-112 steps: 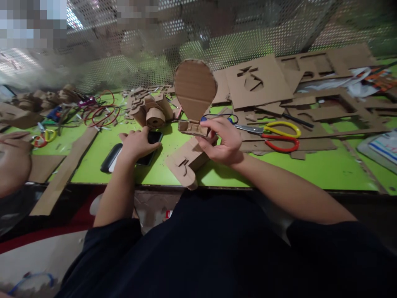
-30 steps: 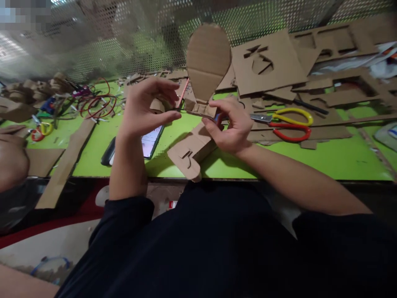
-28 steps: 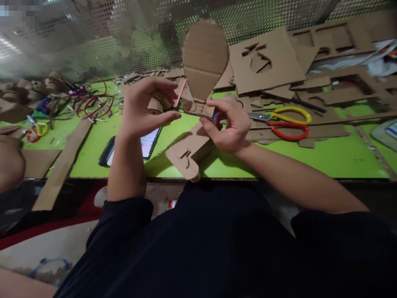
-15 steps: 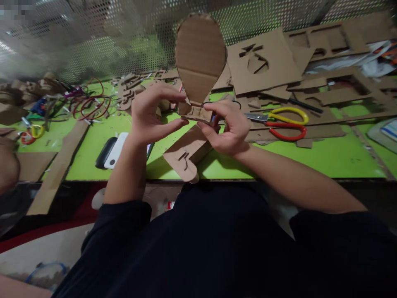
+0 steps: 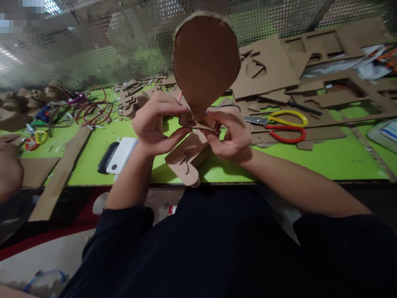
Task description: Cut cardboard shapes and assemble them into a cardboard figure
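Between my hands stands a rounded cardboard paddle (image 5: 207,58), wide at the top and narrow at its base. The base joins a small cardboard box piece (image 5: 187,119). My left hand (image 5: 158,120) pinches the left end of this piece between thumb and fingers. On the other end, my right hand (image 5: 231,131) grips with thumb and forefinger. A thin dark wire (image 5: 238,106) shows behind the right hand. Below the hands lies an L-shaped cardboard part (image 5: 185,169) with a slot cut in it, its rounded end over the table edge.
Right of my hand lie scissors (image 5: 288,127) with yellow and red handles, beside cut cardboard sheets (image 5: 266,62). A white power bank (image 5: 122,155) and a black case (image 5: 107,158) rest on the left. Red wires (image 5: 96,109) lie farther back. Another person's hand (image 5: 10,167) is at far left.
The paddle has tilted toward me and looks larger, now hiding more of the box piece. Both hands keep their grip and have shifted slightly downward in view.
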